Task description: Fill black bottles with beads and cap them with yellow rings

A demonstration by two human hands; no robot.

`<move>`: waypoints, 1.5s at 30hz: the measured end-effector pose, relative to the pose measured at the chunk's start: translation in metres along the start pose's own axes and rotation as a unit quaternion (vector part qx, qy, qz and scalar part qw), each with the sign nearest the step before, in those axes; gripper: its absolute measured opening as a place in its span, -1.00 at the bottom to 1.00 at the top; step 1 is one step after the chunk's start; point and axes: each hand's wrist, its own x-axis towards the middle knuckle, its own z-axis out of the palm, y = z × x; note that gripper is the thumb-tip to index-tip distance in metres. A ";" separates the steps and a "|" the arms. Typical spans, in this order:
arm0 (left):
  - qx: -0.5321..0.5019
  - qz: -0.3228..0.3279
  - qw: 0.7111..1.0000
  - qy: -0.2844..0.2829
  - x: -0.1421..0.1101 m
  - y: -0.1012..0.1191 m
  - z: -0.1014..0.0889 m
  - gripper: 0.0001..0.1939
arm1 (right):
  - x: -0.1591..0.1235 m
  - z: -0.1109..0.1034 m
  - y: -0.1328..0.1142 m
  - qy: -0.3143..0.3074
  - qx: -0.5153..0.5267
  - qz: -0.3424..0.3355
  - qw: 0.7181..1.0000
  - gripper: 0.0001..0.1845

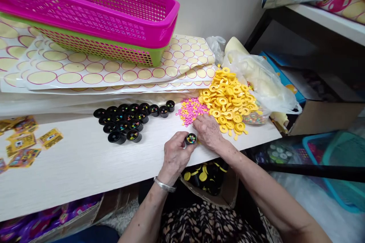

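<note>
Left hand point(176, 152): grip closed round 1 black cup point(191, 139), upright, with coloured bits inside
Right hand point(208, 131): fingers bent beside 1 pink-and-yellow pile point(190, 112); hold unclear
Other cups point(129, 117): about 17, grouped on desk point(71, 159)

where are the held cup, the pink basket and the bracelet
Held cup point(191, 139), head view: its filled open top
Pink basket point(94, 19), head view: its front wall
Bracelet point(165, 186), head view: middle of its band

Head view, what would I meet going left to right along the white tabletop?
Gold printed cards, cluster of small black cups, left hand, the single black cup it holds, right hand, heap of yellow ring-shaped pieces.
</note>
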 end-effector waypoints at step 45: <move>0.021 0.032 0.999 -0.034 -0.005 0.001 0.001 -0.81 | -0.034 -0.017 -0.026 0.086 0.214 0.011 0.973 -0.77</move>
